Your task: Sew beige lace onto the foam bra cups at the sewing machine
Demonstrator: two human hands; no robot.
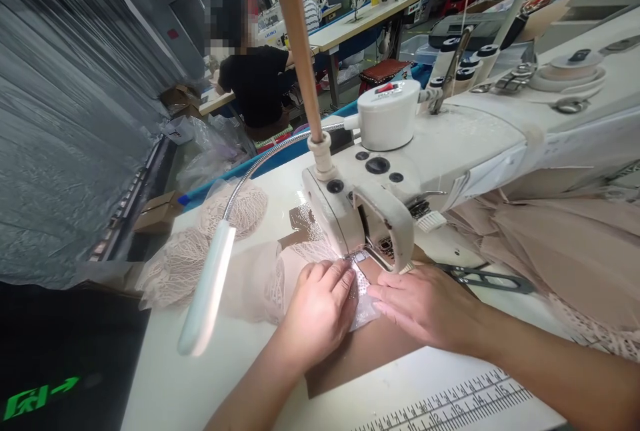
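In the head view a white sewing machine (345,207) stands over pale pink lace fabric (300,261). My left hand (323,301) lies on the fabric just left of the needle area, its fingers bent and close together, pressing down. To the right, my right hand (425,301) rests by the presser foot, fingers extended over the edge of the cloth. A whitish strip of fabric (364,314) shows between the hands. Beneath lies a brown sheet (360,357). The needle point and what lies under my fingertips are hidden.
A lit lamp (207,291) on a bendy neck hangs left of my hands. Dark thread snips (490,277) lie at the right, near more pink fabric (565,237). Lace pieces (175,264) sit at the left. A printed ruler (450,404) runs in front. A person (257,84) sits behind.
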